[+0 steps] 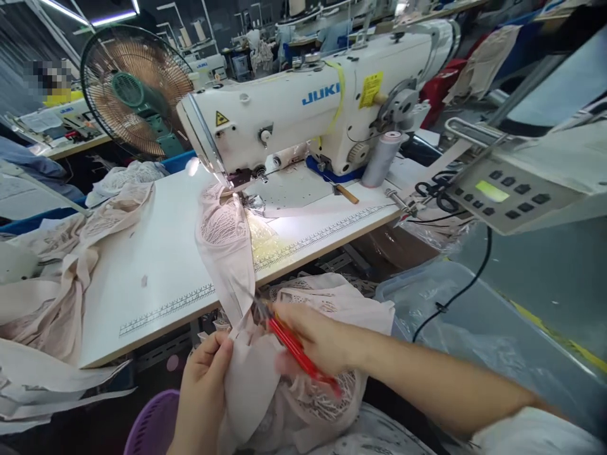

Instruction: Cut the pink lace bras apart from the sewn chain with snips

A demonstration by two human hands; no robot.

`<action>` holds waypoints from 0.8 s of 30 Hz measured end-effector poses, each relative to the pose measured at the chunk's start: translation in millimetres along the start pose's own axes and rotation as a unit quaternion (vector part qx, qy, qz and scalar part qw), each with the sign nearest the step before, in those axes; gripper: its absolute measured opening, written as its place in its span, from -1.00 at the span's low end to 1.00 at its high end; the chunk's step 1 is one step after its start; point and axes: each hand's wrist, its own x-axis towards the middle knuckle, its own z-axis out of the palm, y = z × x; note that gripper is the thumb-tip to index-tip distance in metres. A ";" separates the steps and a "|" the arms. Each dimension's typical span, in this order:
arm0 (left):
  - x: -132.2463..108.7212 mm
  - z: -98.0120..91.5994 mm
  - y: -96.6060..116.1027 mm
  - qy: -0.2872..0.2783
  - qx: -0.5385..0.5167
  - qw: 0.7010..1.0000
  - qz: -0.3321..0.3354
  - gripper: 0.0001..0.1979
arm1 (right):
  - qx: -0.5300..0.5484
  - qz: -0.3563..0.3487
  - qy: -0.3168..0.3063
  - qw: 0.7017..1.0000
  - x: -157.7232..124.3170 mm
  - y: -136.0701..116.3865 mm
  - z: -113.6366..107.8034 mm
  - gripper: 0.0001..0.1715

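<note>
Two hands work close together below the middle of the view, which serves here as the clock's centre. The left hand [203,373], between seven and eight o'clock, pinches fabric between thumb and fingertips at the lower end of a pale pink lace garment [225,243]. That garment lies toward nine o'clock, its lacy upper part at the needle end of a white sewing machine [279,114] and its plain lower part hanging over the front edge of the worktop [161,234]. The right hand [313,335], at six o'clock, grips a red-handled cutting tool [298,351]; its metal end is blurred and points toward ten o'clock, at the garment, though whether it touches cannot be told.

More pale fabric [341,297] is bunched behind and below the right hand, some of it lacy. The sewing machine stands at twelve o'clock. At two o'clock a wooden-handled tool [348,194] lies on the worktop, with a grey thread cone [383,159] upright just beyond it. A control panel [502,189] sits near three o'clock, above a translucent bin [431,278] toward four. A fan [137,91] stands at ten, a heap of pale garments [71,272] lies near nine, and a purple basket [152,423] is at the left hand's eight o'clock.
</note>
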 end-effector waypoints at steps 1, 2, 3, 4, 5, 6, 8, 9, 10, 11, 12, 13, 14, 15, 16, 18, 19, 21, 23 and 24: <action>0.3 -2.0 -0.3 0.005 -0.003 1.000 0.001 -0.59 | -0.006 0.019 -0.047 0.999 -7.3 3.9 2.2 -0.66; 0.7 -3.9 -0.4 0.008 -0.005 1.000 0.002 -0.60 | -0.023 0.043 -0.080 0.996 -13.6 7.3 3.6 -0.66; 1.0 -5.6 -0.4 0.011 -0.008 1.000 0.003 -0.61 | -0.044 0.063 -0.105 0.991 -18.6 10.0 4.6 -0.68; 1.3 -6.9 -0.2 0.013 -0.010 1.000 0.005 -0.61 | -0.066 0.079 -0.118 0.988 -22.2 12.2 5.2 -0.70; 1.4 -7.8 0.2 0.015 -0.012 1.000 0.005 -0.61 | -0.086 0.090 -0.125 0.984 -24.5 14.0 5.6 -0.73; 1.3 -8.3 0.7 0.018 -0.015 1.000 0.006 -0.62 | -0.101 0.092 -0.133 0.982 -25.6 15.3 6.1 -0.75; 0.1 -7.8 1.9 0.029 -0.020 0.999 0.016 -0.63 | -0.122 0.089 -0.141 0.978 -25.2 16.4 7.2 -0.78; -0.8 -7.0 2.5 0.035 -0.021 0.999 0.022 -0.63 | -0.131 0.088 -0.140 0.978 -24.0 16.3 8.0 -0.79; -2.0 -5.9 3.2 0.038 -0.021 0.999 0.027 -0.63 | -0.139 0.087 -0.137 0.977 -22.3 15.5 8.8 -0.80; -3.2 -4.8 3.7 0.039 -0.022 0.999 0.030 -0.63 | -0.146 0.086 -0.133 0.977 -20.5 14.3 9.6 -0.81; -4.3 -3.9 4.1 0.038 -0.022 0.999 0.031 -0.63 | -0.153 0.086 -0.128 0.976 -18.7 12.6 10.3 -0.81; -5.1 -3.2 4.4 0.035 -0.022 0.999 0.030 -0.62 | -0.158 0.086 -0.127 0.975 -16.9 10.5 10.8 -0.80; -5.6 -3.0 4.4 0.033 -0.023 0.999 0.029 -0.62 | -0.161 0.087 -0.129 0.975 -15.3 8.2 11.1 -0.79; -5.7 -3.2 4.3 0.031 -0.024 0.999 0.028 -0.62 | -0.165 0.088 -0.131 0.974 -14.1 6.0 11.2 -0.79; -5.4 -3.7 4.0 0.030 -0.023 0.999 0.029 -0.61 | -0.167 0.087 -0.132 0.973 -13.1 3.9 11.0 -0.79; -4.1 -5.6 3.2 0.028 -0.019 0.999 0.029 -0.61 | -0.170 0.086 -0.133 0.973 -11.9 1.1 10.5 -0.80; -3.3 -6.6 2.9 0.027 -0.017 0.999 0.028 -0.61 | -0.172 0.085 -0.132 0.973 -11.6 0.3 10.4 -0.81; -2.5 -7.8 2.9 0.023 -0.014 0.999 0.029 -0.62 | -0.175 0.084 -0.126 0.973 -11.2 -0.4 10.7 -0.81; -2.8 -7.6 3.8 0.023 -0.014 0.999 0.031 -0.61 | -0.175 0.089 -0.116 0.974 -10.9 -1.1 12.0 -0.79; -3.2 -7.2 4.4 0.023 -0.014 0.999 0.033 -0.61 | -0.171 0.098 -0.110 0.974 -10.8 -1.8 12.9 -0.77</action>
